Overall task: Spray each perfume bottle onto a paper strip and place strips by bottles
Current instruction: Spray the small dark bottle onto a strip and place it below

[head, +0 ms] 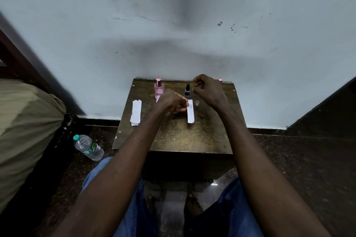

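A pink perfume bottle (159, 87) stands at the back left of the small brown table (192, 136). A small dark bottle (187, 90) stands to its right with its top bare, and a clear cap (196, 103) sits beside it. A third bottle's pink cap (220, 80) peeks out behind my right hand (207, 89), which hovers curled in a fist with nothing visible in it. One white paper strip (190, 114) lies in front of the dark bottle. My left hand (171, 103) hovers with loosely curled fingers at that strip's far end. Another strip's tip (157, 100) shows below the pink bottle.
A stack of spare paper strips (135, 112) lies at the table's left edge. The table stands against a pale wall. On the floor to the left lie a plastic water bottle (88, 147) and an olive cloth bundle (25, 131).
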